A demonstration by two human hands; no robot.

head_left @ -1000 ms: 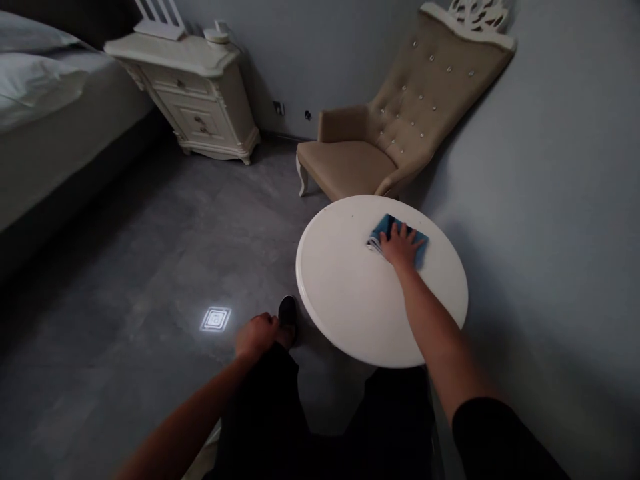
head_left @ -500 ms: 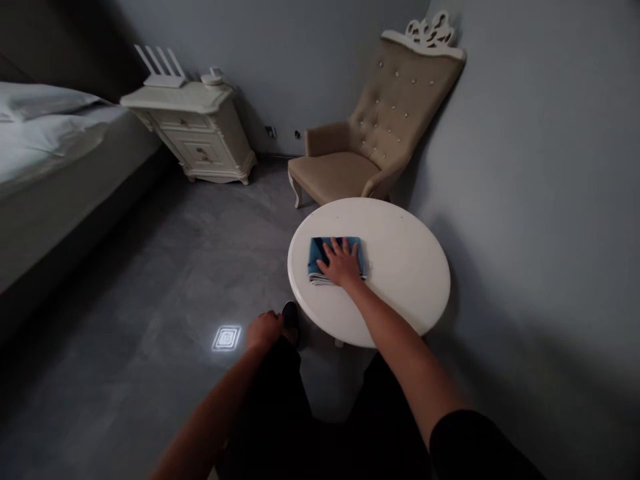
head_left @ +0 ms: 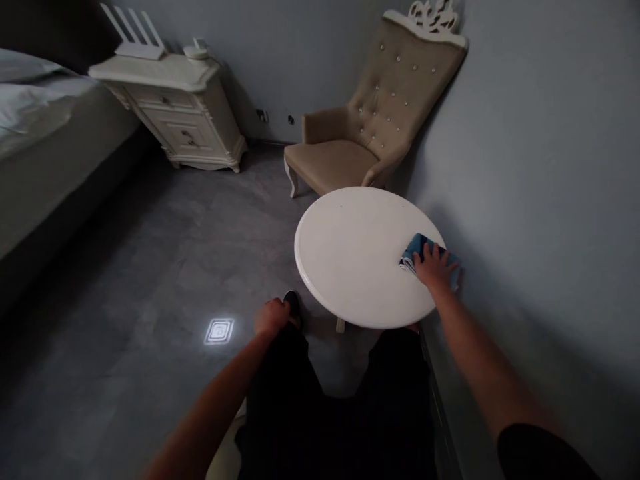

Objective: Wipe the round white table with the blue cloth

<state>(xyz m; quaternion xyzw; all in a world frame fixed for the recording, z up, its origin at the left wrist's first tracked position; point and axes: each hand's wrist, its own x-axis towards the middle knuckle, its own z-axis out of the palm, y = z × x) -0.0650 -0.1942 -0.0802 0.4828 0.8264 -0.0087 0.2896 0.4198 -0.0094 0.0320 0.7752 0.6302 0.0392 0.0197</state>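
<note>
At the right rim of the round white table (head_left: 350,260), my right hand (head_left: 434,268) presses down on a folded blue cloth (head_left: 413,250) with dark patches and a pale edge. The fingers are apart and bent over the cloth, gripping it against the tabletop. Part of the cloth juts past the rim toward the wall. My left hand (head_left: 271,316) rests on my left knee, left of the table, its fingers curled in with nothing seen in them.
Behind the table stands a tan tufted armchair (head_left: 333,163). A cream nightstand (head_left: 195,123) bears a white router (head_left: 140,49) and a small white device (head_left: 196,51). A bed (head_left: 55,160) lies at left, a grey wall (head_left: 540,167) close at right. A light pattern (head_left: 219,331) shows on the floor.
My right hand has slid the cloth from the table's left part to its right rim, and the cloth now sits askew. My left hand stays on the knee. The view has shifted slightly.
</note>
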